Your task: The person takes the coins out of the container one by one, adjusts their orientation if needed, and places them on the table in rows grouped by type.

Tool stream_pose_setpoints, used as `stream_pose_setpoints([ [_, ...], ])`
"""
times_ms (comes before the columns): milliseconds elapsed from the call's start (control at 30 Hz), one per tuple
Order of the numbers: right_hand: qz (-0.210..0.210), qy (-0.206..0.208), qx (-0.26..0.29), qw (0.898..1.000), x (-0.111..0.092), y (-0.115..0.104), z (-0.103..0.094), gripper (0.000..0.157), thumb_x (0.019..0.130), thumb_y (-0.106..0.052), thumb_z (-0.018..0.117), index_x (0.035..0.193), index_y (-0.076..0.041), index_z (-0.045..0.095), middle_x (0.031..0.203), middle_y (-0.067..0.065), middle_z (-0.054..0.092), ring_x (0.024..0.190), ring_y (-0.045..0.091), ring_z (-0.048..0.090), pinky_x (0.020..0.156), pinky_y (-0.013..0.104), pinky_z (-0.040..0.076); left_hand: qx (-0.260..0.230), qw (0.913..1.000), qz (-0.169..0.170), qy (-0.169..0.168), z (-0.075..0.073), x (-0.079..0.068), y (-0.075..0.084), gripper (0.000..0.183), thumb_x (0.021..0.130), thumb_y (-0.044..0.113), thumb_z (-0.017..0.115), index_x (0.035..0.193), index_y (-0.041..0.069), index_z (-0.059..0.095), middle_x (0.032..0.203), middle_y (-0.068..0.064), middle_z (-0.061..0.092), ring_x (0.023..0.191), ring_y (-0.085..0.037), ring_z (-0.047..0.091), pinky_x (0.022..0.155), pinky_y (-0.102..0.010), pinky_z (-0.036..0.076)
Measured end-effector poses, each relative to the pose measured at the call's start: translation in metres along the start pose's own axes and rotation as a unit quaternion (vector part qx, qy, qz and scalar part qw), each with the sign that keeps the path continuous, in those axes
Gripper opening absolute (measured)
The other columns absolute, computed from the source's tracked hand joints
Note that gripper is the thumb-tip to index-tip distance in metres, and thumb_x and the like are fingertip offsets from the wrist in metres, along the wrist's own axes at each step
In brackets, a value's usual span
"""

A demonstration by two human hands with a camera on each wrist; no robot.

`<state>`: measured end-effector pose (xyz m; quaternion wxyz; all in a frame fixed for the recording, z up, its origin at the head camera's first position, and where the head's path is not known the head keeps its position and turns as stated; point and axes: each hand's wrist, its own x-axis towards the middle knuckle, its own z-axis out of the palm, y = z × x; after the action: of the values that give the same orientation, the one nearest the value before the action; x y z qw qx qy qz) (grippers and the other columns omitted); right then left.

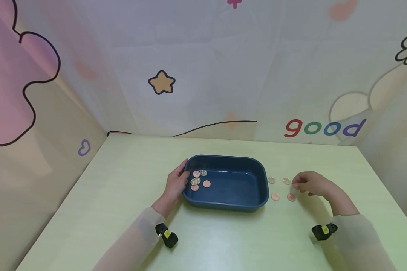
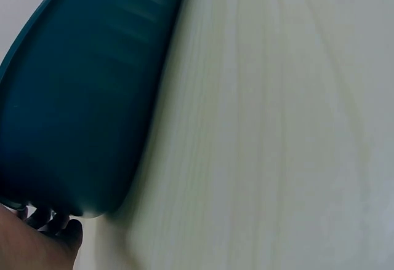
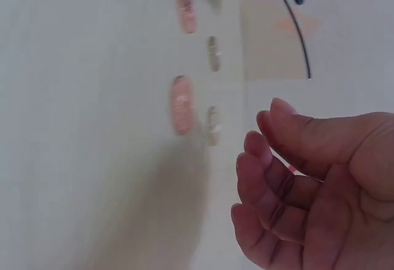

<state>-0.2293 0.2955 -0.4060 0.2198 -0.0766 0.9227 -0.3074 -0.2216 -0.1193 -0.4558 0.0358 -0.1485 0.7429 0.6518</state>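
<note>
My left hand [image 1: 174, 183] grips the left end of a dark blue rectangular tray [image 1: 230, 188], thumb at the rim. In the left wrist view its curled fingers [image 2: 69, 233] lie against the tray's outer wall. Copper coins [image 1: 207, 183] and silvery coins [image 1: 204, 172] lie inside at the tray's left end, some overlapping. Right of the tray, two copper coins [image 1: 275, 197] and two silvery coins [image 1: 286, 181] lie flat on the table. Beside them hovers my right hand [image 1: 312, 183], fingers loosely bent. No coin shows between its thumb and fingertips in the right wrist view.
The pale wooden table [image 1: 210, 241] extends around the tray. Behind it hangs a printed cloth backdrop [image 1: 207, 82], with cloth along both sides too. A black wrist camera [image 1: 167, 235] sits on the left sleeve, another wrist camera [image 1: 323, 231] on the right.
</note>
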Motion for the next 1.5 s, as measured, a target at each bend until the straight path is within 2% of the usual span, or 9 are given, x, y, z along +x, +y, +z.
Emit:
stream_pose_setpoints([
  [167,-0.045,0.033,-0.010,0.998,-0.003,-0.018,-0.011,0.026,0.098,-0.015,0.057,0.111,0.008,0.060,0.096,0.016,0.063,0.087,0.023,0.055,0.071,0.030,0.049,0.002,1.0000,0.002,0.002,0.000,0.000,0.001,0.051,0.100,0.015,0.046,0.150,0.025,0.044,0.158,-0.007,0.040,0.118,-0.024,0.053,0.079,-0.025,0.046],
  [433,-0.112,0.058,-0.037,0.991,-0.002,-0.056,-0.019,0.024,0.097,-0.017,0.059,0.111,0.002,0.063,0.097,0.009,0.067,0.087,0.020,0.057,0.075,0.030,0.050,0.002,1.0000,0.004,-0.003,-0.001,-0.001,-0.001,0.050,0.100,0.014,0.047,0.149,0.024,0.045,0.157,-0.008,0.042,0.100,-0.020,0.052,0.072,-0.021,0.041],
  [567,-0.139,0.056,-0.048,0.987,0.003,-0.078,-0.018,0.019,0.096,-0.018,0.061,0.106,-0.002,0.065,0.092,0.005,0.067,0.085,0.017,0.057,0.075,0.029,0.049,0.001,0.9999,0.010,-0.001,0.000,-0.001,-0.001,0.051,0.099,0.014,0.047,0.149,0.024,0.045,0.154,-0.009,0.046,0.079,-0.017,0.047,0.063,-0.021,0.039],
  [667,-0.153,0.043,-0.056,0.986,0.010,-0.096,-0.016,0.017,0.096,-0.017,0.062,0.102,-0.003,0.065,0.086,0.003,0.064,0.082,0.017,0.055,0.072,0.029,0.047,0.004,0.9998,0.019,-0.002,0.001,-0.001,0.000,0.051,0.099,0.014,0.046,0.150,0.023,0.044,0.153,-0.008,0.047,0.083,-0.018,0.050,0.066,-0.023,0.040],
  [800,-0.167,0.025,-0.064,0.984,0.020,-0.115,-0.013,0.015,0.095,-0.016,0.062,0.100,-0.002,0.066,0.084,0.006,0.065,0.080,0.017,0.054,0.070,0.030,0.046,0.003,0.9998,0.020,-0.003,0.001,-0.001,0.000,0.052,0.099,0.014,0.045,0.150,0.022,0.043,0.157,-0.006,0.042,0.125,-0.024,0.053,0.091,-0.029,0.046],
  [867,-0.171,0.020,-0.067,0.983,0.024,-0.124,-0.012,0.015,0.095,-0.016,0.062,0.100,-0.002,0.066,0.086,0.010,0.066,0.080,0.018,0.055,0.071,0.029,0.046,-0.001,0.9998,0.018,-0.003,0.001,0.000,0.001,0.052,0.099,0.013,0.045,0.150,0.022,0.043,0.158,-0.005,0.040,0.132,-0.027,0.049,0.094,-0.030,0.045],
  [1133,-0.189,-0.016,-0.076,0.979,0.045,-0.146,-0.002,0.017,0.096,-0.018,0.062,0.103,-0.003,0.066,0.094,0.015,0.069,0.083,0.019,0.061,0.074,0.027,0.051,-0.003,0.9998,0.020,-0.004,0.001,0.001,0.001,0.052,0.098,0.012,0.045,0.150,0.020,0.043,0.157,-0.006,0.042,0.113,-0.023,0.051,0.079,-0.023,0.041],
  [1367,-0.193,-0.054,-0.082,0.976,0.061,-0.160,0.008,0.017,0.095,-0.017,0.063,0.104,-0.004,0.067,0.096,0.011,0.070,0.083,0.017,0.061,0.077,0.031,0.056,-0.005,0.9998,0.018,-0.007,0.002,-0.001,0.002,0.052,0.099,0.012,0.045,0.151,0.020,0.042,0.158,-0.007,0.039,0.130,-0.026,0.048,0.100,-0.034,0.043],
  [1500,-0.193,-0.084,-0.092,0.973,0.069,-0.168,0.013,0.018,0.094,-0.017,0.063,0.106,-0.003,0.068,0.096,0.012,0.071,0.082,0.017,0.062,0.076,0.029,0.055,-0.004,0.9998,0.017,-0.007,0.001,-0.001,0.002,0.052,0.099,0.012,0.045,0.150,0.020,0.042,0.158,-0.007,0.040,0.125,-0.026,0.050,0.093,-0.031,0.044],
])
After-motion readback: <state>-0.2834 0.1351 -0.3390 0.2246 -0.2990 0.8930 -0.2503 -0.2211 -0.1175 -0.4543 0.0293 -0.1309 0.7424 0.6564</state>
